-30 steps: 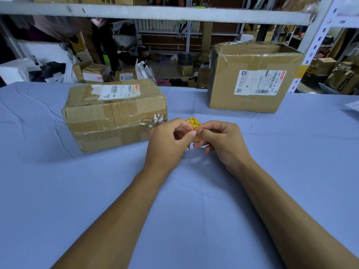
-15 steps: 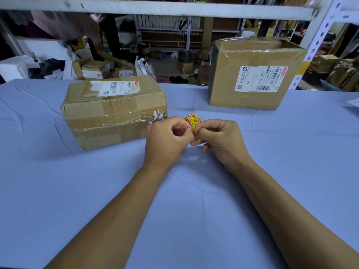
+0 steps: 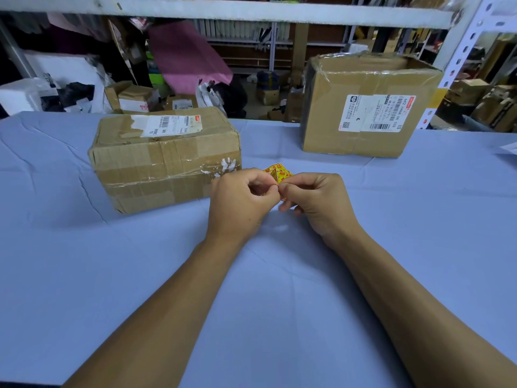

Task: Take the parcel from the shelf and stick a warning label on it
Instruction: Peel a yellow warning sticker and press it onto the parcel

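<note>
Just in front of the taped cardboard parcel, over the blue-grey table cloth, I have both hands brought together around the warning label — a small yellow sticker with red print, its upper part poking up above my knuckles. My left hand pinches the label's lower edge between thumb and forefinger, the other fingers curled in; my right hand pinches the same edge from the other side, so the fingertips of the two hands touch. The label is lifted off the cloth, near the parcel's right front corner but not touching it. That parcel lies flat on the table to my left, a white shipping label on its top face. A second, taller cardboard box stands well apart at the far right — its own shipping label faces me.
</note>
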A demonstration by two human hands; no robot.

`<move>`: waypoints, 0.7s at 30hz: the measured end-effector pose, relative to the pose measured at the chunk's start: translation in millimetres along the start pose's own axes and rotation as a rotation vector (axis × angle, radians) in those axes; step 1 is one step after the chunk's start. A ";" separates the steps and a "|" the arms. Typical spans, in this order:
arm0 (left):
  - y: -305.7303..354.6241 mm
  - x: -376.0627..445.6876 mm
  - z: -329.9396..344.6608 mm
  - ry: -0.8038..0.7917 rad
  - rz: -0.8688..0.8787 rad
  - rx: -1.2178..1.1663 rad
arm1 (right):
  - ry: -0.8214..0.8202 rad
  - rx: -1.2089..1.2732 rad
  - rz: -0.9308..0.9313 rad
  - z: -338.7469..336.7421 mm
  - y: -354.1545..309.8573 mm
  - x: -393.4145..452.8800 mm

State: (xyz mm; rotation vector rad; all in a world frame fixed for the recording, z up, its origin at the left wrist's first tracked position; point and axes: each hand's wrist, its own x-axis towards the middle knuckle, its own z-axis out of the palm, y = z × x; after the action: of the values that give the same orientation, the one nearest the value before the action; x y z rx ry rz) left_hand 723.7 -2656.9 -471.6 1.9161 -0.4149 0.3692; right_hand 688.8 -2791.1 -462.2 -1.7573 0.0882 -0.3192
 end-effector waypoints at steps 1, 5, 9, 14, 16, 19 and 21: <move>0.3 0.0 -0.2 -0.003 0.000 0.004 | 0.008 -0.016 -0.009 0.0 0.1 -0.2; 2.0 0.3 -0.4 -0.014 0.002 0.020 | 0.025 -0.029 -0.018 -0.6 0.5 -0.7; 0.4 1.3 0.2 -0.006 0.006 0.010 | 0.021 -0.014 -0.006 1.6 1.9 0.3; 2.8 1.1 -0.8 -0.030 0.020 -0.033 | 0.025 0.016 -0.013 0.9 3.8 2.1; 3.3 0.8 -0.9 -0.036 0.022 -0.053 | 0.021 0.024 -0.013 0.0 4.1 2.0; 4.0 0.8 -1.2 -0.042 0.025 -0.074 | 0.019 0.038 -0.005 -0.3 4.4 2.5; 4.5 0.6 -1.8 -0.056 0.028 -0.092 | 0.022 0.050 -0.004 -0.2 4.8 2.9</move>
State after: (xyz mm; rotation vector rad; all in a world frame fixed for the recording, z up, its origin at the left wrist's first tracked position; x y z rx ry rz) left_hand 722.1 -2656.9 -467.0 1.8358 -0.4878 0.3099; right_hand 692.1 -2793.0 -466.3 -1.7049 0.0919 -0.3406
